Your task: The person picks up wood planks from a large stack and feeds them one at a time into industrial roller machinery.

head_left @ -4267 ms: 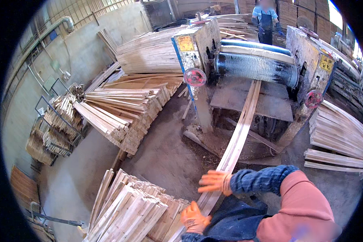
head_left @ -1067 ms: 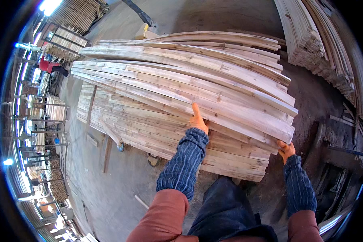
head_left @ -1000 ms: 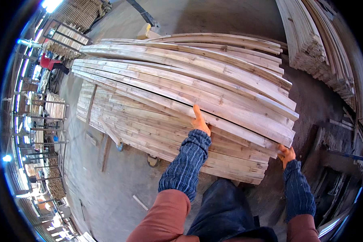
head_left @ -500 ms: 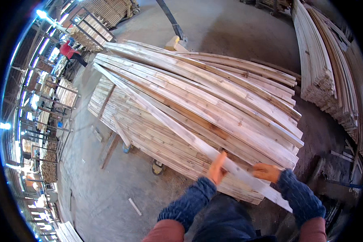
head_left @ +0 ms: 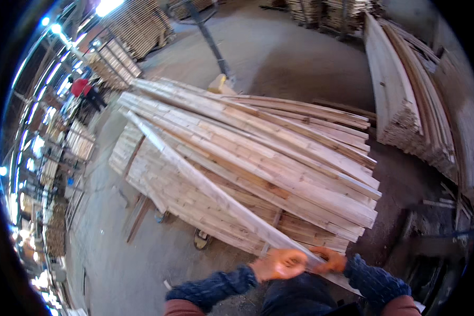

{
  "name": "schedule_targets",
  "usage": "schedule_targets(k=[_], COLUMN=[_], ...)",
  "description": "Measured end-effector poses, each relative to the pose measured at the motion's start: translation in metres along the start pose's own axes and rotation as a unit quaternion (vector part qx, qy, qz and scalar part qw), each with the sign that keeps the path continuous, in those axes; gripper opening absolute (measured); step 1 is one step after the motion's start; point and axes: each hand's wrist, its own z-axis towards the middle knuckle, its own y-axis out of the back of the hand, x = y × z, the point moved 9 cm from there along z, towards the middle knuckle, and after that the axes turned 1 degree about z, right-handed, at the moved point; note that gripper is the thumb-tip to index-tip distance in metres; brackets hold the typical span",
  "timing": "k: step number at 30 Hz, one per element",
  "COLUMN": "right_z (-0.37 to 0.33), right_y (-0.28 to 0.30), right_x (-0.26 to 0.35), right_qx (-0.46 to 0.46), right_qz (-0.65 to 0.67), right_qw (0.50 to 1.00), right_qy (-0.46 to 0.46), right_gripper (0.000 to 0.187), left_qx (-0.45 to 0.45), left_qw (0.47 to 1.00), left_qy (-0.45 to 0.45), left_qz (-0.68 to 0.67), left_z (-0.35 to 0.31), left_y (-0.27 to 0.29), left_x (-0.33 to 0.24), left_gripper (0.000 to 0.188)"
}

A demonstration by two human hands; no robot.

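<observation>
A long, pale wooden plank (head_left: 216,197) lies slantwise over a low stack of boards (head_left: 279,152), its near end by my body and its far end resting on the stack. My left hand (head_left: 280,264), slightly blurred, is closed at the plank's left edge near that end. Across from it, my right hand (head_left: 330,260) has its fingers curled over the plank's right edge. Part of the near end passes beneath my right hand and sleeve. The two hands are close together.
Tall bundles of long boards (head_left: 397,100) stand at the right. A dark post (head_left: 208,42) rises beyond the stack. Loose wood strips (head_left: 138,218) lie on the floor at the left. Further left, a person in red (head_left: 80,88) stands near racks of lumber.
Both hands have come lower in view and closer together along the plank. The plank's near part has shifted left and appears turned more onto its edge. The whole view has shifted.
</observation>
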Motion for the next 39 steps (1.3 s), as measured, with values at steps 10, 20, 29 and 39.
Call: schedule_targets(k=[10,20,29,39], right_z=[-0.308,-0.434,-0.591,-0.49], right_y=[0.035,0.041,0.062,0.052], right_x=[-0.069,-0.197,-0.244,-0.237], right_qx=[-0.17,-0.339,-0.642,-0.528], right_qz=[-0.278,-0.537,-0.444,-0.551], right_qw=[0.94,0.764,0.624,0.641], right_qy=[-0.099,-0.111,-0.041,0.086], right_gripper=[0.105,0.111,0.118,0.117], left_qx=[0.195,0.117,0.043,0.044], left_qw=[0.724,0.66,0.627,0.638], left_qy=[-0.112,-0.093,-0.293,-0.2], left_qz=[0.652,0.736,0.72,0.742], left_z=[0.023,0.0,0.023,0.061], left_y=[0.145,-0.041,-0.332,-0.442], left_x=[-0.026,-0.002,-0.093,0.004], left_gripper=[0.09,0.05,0.073,0.095])
